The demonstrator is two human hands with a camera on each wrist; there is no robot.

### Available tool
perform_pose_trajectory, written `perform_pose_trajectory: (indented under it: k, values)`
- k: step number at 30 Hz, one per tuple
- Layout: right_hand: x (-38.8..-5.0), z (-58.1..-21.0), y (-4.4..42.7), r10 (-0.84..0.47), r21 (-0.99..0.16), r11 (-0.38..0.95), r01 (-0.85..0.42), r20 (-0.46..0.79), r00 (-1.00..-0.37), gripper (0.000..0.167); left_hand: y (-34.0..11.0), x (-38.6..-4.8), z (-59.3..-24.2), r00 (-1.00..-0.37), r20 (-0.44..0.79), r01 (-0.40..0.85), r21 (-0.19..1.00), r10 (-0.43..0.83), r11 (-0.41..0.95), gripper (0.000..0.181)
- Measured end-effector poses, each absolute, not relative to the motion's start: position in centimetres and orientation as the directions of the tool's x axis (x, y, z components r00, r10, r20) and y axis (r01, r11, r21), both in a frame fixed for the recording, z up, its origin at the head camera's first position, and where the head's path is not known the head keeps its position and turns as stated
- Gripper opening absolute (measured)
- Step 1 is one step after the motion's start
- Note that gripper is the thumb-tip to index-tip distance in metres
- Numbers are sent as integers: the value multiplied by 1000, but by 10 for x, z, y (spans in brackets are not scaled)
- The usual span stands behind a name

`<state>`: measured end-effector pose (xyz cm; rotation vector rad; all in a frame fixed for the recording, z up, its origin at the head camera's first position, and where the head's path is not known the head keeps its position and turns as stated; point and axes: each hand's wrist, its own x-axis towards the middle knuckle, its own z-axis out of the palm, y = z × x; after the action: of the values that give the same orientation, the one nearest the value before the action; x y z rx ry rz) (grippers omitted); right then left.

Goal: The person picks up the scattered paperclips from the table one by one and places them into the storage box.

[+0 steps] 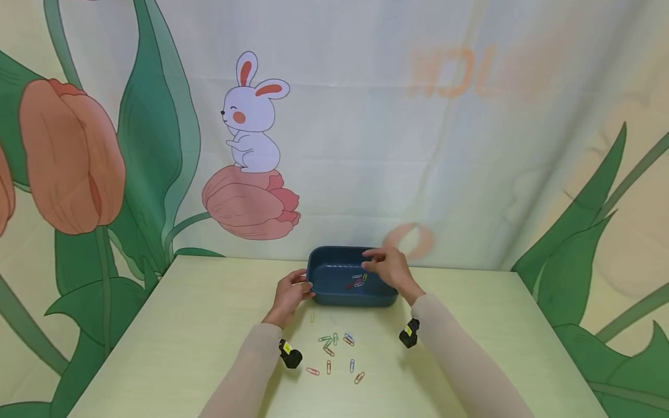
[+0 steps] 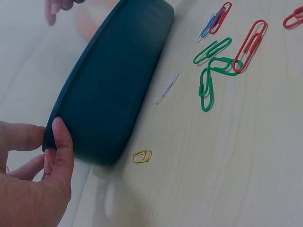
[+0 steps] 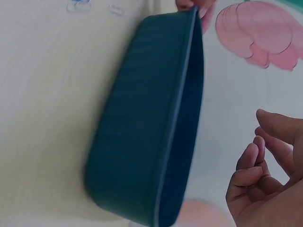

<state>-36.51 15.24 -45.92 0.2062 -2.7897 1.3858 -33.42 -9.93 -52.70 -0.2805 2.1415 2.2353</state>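
Note:
My left hand pinches the left rim of a dark blue plastic bin, thumb outside and fingers at the edge, as the left wrist view also shows. Above the bin's right end hovers my right hand. Its fingers are loosely bent, and the right wrist view shows nothing between them. Several coloured paper clips lie inside the bin. On the table in front are more: a yellow paper clip, a white paper clip, several green paper clips, and red paper clips.
The pale wooden table ends at a printed curtain just behind the bin. Blue paper clips also lie toward the near side of the table. A black wrist camera sits on the left sleeve.

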Motion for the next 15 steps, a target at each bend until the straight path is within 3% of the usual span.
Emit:
perform_pose_trajectory:
  k: [15]
  values:
    - [-322, -455, 151, -175, -787, 577, -217, 141, -974, 21, -99, -333, -525, -985, -141, -137, 989, -100, -51, 52]
